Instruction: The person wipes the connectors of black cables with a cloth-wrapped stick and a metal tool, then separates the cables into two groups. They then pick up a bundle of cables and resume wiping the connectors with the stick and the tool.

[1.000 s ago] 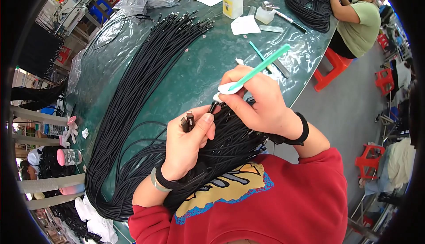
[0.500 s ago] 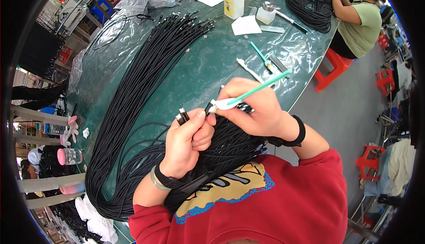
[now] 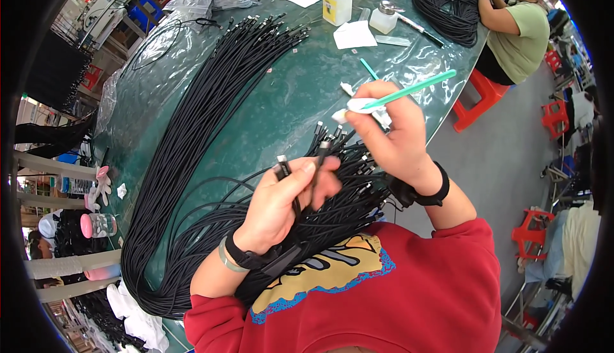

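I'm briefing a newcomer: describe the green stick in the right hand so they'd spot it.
Toward the right edge of the dark green table, find the right hand. It holds a green stick slanting up-right, with white material at its lower end. Unlike the other green stick, lying on the table, this one is held.

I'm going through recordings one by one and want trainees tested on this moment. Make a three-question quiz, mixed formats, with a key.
1. Which hand holds the green stick with white material at one end?

2. What is the left hand holding?
a) a red stool
b) black cable ends
c) the pink-lidded jar

3. True or false: on the table, the tall bottle stands to the left of the shorter bottle.

Key: 1. the right hand; 2. b; 3. true
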`<state>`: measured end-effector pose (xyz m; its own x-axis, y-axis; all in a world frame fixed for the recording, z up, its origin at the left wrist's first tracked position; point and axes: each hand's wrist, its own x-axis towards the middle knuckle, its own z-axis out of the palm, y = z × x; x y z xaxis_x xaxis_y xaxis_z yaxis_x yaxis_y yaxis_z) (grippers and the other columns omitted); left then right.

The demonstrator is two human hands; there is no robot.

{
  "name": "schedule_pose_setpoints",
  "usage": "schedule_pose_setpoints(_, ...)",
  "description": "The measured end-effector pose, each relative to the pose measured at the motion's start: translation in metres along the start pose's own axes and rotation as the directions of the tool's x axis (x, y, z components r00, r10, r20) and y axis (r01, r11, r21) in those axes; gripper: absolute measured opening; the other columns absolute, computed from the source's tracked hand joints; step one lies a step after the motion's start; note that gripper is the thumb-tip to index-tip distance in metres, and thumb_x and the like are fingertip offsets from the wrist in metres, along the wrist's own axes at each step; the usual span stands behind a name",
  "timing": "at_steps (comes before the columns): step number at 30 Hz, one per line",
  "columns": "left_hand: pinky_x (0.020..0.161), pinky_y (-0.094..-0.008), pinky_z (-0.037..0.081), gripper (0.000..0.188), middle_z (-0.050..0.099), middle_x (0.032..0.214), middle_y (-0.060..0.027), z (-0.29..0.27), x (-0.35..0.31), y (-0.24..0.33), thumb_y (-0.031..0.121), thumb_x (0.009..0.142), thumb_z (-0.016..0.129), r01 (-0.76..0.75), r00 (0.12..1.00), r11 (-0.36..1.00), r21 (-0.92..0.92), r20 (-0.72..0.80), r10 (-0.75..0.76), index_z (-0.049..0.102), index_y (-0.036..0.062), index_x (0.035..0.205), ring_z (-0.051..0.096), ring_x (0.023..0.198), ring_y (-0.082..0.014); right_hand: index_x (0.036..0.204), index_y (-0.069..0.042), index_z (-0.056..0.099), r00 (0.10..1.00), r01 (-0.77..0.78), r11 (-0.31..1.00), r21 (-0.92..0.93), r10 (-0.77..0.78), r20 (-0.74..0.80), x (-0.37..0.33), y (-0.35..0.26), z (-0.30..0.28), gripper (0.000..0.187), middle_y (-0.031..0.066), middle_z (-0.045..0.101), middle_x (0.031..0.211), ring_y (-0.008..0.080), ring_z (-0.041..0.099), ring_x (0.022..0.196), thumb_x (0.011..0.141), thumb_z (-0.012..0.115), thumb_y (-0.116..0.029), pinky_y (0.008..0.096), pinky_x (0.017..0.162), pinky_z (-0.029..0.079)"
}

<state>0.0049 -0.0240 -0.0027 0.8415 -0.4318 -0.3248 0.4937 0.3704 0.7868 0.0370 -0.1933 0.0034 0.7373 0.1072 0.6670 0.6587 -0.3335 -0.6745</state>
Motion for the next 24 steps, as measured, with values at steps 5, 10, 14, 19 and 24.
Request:
schedule_pose_setpoints(5,0.043,-0.0188,0.029,0.027,0.04,0.068,0.0011,-0.004,0.006,-0.002,0.024,0.089,0.042,-0.126,0.981,0.972,0.196,-0.121,0.151,0.049,-0.001,0.098,0.034,0.056,-0.0051,0.089,0.001,0.052,0.987,-0.084,0.994,0.07,0.093,-0.132,-0.005,0.003,-0.012,0.017,0.0054,0.056,0.077,0.0097,0.054,0.064,0.075,0.061,-0.001,0.0214,0.056,0.043)
schedule_pose_setpoints(10,0.046,-0.0192,0.031,0.026,0.039,0.067,0.0011,-0.021,0.002,-0.003,0.023,0.09,0.042,-0.023,0.987,0.989,-0.144,0.155,0.045,0.046,0.0004,0.103,0.036,0.061,-0.0061,0.091,0.002,0.051,0.982,-0.155,0.972,0.176,0.171,-0.078,-0.009,0.002,-0.013,0.017,0.0047,0.056,0.079,0.0089,0.054,0.069,0.076,0.06,-0.002,0.0212,0.06,0.043)
schedule_pose_setpoints(14,0.045,-0.0185,0.028,0.028,0.037,0.067,0.0016,-0.015,0.005,-0.001,0.024,0.09,0.042,-0.128,0.992,0.983,-0.132,-0.032,0.125,0.043,0.0011,0.107,0.034,0.058,-0.0056,0.094,0.002,0.05,0.958,-0.255,0.925,0.283,0.281,-0.052,-0.01,0.001,-0.012,0.018,0.0035,0.054,0.082,0.0081,0.052,0.072,0.078,0.058,-0.003,0.0204,0.063,0.041)
schedule_pose_setpoints(19,0.045,-0.0176,0.024,0.028,0.037,0.066,0.0014,-0.007,0.004,0.003,0.023,0.09,0.042,-0.04,0.999,0.999,0.003,-0.004,0.04,0.044,0.0,0.105,0.031,0.055,-0.005,0.097,0.002,0.048,0.929,-0.356,0.866,0.352,0.367,0.036,-0.012,-0.002,-0.014,0.019,0.0012,0.05,0.084,0.0063,0.049,0.075,0.081,0.056,-0.003,0.0187,0.065,0.039)
schedule_pose_setpoints(24,0.044,-0.0175,0.023,0.028,0.037,0.065,0.0012,-0.014,0.004,0.0,0.02,0.089,0.041,-0.089,0.996,0.995,-0.034,-0.029,0.088,0.045,-0.0023,0.107,0.031,0.055,-0.0041,0.096,0.002,0.049,0.923,-0.38,0.844,0.378,0.376,0.087,-0.016,0.0,-0.011,0.019,0.0015,0.05,0.085,0.0062,0.049,0.076,0.08,0.057,-0.004,0.0185,0.065,0.039)
